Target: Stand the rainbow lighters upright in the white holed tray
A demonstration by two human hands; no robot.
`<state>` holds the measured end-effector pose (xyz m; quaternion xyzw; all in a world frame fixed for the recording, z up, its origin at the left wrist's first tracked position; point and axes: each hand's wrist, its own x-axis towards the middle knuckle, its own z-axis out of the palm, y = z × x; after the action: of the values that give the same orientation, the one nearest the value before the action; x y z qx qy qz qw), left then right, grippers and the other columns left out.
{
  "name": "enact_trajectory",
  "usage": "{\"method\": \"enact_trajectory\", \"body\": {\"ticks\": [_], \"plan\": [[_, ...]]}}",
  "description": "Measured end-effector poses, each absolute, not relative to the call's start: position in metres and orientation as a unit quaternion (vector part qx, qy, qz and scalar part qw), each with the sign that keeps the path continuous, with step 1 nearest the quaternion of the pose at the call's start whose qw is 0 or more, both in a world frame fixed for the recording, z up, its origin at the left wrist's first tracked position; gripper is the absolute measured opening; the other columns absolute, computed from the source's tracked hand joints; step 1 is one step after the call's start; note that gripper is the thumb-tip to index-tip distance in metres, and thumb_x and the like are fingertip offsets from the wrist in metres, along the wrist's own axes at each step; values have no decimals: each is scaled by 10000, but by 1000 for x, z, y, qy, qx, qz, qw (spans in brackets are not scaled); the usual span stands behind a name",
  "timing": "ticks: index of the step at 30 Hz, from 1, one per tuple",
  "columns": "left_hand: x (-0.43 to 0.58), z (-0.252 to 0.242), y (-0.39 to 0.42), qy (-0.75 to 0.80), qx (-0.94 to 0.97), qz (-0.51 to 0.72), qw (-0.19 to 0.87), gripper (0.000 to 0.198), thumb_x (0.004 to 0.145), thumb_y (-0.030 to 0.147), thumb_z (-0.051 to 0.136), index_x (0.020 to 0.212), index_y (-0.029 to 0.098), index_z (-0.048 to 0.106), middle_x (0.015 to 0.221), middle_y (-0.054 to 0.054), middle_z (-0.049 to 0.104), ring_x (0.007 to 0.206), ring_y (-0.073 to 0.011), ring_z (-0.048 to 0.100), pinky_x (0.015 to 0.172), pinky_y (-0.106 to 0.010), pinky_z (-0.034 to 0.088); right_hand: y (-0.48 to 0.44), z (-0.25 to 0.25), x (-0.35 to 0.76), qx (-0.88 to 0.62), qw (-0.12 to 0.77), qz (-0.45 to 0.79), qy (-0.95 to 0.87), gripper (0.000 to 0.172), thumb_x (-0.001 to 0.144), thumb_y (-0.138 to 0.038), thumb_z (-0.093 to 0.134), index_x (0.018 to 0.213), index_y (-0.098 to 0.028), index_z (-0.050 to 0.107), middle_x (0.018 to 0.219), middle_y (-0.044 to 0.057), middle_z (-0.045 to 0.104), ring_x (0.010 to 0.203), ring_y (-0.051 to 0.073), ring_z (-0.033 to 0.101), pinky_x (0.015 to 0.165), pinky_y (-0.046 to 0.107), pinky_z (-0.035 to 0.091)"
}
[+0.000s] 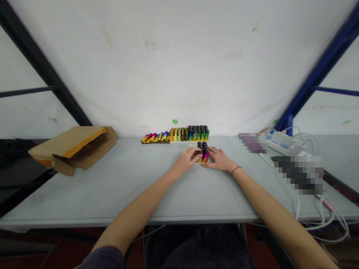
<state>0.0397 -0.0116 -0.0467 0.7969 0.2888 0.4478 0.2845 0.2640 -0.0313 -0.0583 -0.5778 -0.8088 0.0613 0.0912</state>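
Several small colourful pieces with black tops [205,152] stand upright in a tight group on the grey table [112,194]. My left hand [188,158] is at the group's left side, thumb and fingertips closed round a black-topped piece at the near left. Along the right side of the group lies my right hand [220,158], its fingers apart and its thumb near the front of the pieces. Behind them, near the wall, stands a larger block of black-topped pieces [199,133]. Yellow and dark pieces [179,134] adjoin it, and multicoloured pieces [156,138] lie slanted farther left.
An open brown cardboard box [75,145] rests at the table's left. On the right are a white power strip [286,144], a blurred purple item [253,143], a blurred dark item [298,175] and loose white cables [322,218]. A white wall [179,67] stands behind.
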Motion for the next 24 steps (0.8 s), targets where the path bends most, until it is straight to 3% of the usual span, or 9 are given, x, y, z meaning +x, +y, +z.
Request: {"method": "enact_trajectory", "body": {"ticks": [15,21,24], "plan": [[22,-31,-2,265,861,407,154,238,952,343,532,1085,234,696,1047,-97,694,1023,-237,636,989,-378,484,-32,-58,264,-576,94,63,-810,871,860,-792,526,1506,-209,493,1620,191,377,1495,426,303,1175,648,246],[-27,-34,44,451,769,443,94,189,908,244,502,977,208,675,1006,-110,693,1040,-267,619,1020,-407,450,-32,-56,264,-575,96,73,-809,886,855,-793,518,1524,-213,475,1625,186,371,1497,449,288,1173,680,227],[-59,-40,62,581,692,428,29,274,881,180,482,1077,183,674,1131,-148,676,1182,-315,568,1096,-481,383,-32,-56,264,-576,96,75,-808,888,850,-804,514,1508,-208,495,1626,189,369,1500,448,283,1175,682,224]]}}
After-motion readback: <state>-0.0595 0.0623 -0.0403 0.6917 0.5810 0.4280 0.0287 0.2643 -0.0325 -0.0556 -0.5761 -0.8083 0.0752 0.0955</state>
